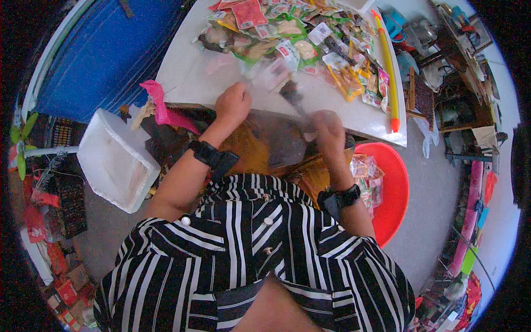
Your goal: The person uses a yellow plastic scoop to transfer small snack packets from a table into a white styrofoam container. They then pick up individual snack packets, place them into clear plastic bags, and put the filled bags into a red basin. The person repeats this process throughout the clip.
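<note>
My left hand, its fingers curled, is at the near edge of the white table. Blur beside its fingertips hides whether it grips anything. Over the same edge, my right hand is closed on the near end of a blurred plastic packet with dark contents. Just beyond, a pale, motion-smeared packet lies between the hands and the pile. That pile of sealed food packets covers the far part of the tabletop, with green, red, yellow and clear wrappers.
A yellow tube with orange ends lies along the table's right edge. Below right is a red plastic basin holding packets. A white foam box stands at left, near a pink plastic bag. Cluttered shelves line the right wall.
</note>
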A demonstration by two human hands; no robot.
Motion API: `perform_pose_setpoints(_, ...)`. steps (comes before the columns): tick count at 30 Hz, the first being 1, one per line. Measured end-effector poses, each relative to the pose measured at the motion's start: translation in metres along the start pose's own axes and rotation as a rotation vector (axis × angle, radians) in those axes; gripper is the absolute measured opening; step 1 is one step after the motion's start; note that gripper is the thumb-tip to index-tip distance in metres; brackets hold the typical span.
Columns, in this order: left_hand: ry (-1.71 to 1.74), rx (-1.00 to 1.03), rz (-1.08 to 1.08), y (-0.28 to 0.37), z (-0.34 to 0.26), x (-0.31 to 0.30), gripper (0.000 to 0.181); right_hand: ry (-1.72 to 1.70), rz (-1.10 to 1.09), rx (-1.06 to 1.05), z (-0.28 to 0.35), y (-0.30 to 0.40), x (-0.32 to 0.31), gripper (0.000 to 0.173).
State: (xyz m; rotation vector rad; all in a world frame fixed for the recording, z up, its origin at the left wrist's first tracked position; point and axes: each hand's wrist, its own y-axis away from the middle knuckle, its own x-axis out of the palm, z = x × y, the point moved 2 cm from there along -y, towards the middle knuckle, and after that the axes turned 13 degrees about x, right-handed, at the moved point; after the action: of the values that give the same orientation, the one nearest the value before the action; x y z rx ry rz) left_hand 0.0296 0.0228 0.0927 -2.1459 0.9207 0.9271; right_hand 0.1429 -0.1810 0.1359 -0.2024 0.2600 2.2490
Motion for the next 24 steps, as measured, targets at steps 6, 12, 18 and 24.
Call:
perform_pose_setpoints(6, 0.026, -0.028, 0.004, 0.001, -0.001, 0.001, 0.025, 0.265, 0.006, -0.072, 0.0, -0.001, 0.01, 0.014)
perform_pose_setpoints(12, 0.119, 0.047, -0.08, 0.005, 0.001, 0.0, 0.03, 0.323, 0.054, -0.091, 0.006, -0.007, 0.001, 0.013)
perform_pose_setpoints(18, 0.006, 0.098, -0.014, 0.009, -0.011, -0.006, 0.028, 0.665, 0.13, -0.449, -0.012, -0.025, 0.016, 0.011)
perform_pose_setpoints(24, -0.027, 0.192, 0.01, 0.011, -0.017, -0.004, 0.027, 0.482, 0.224, -0.324, -0.014, -0.06, 0.049, 0.009)
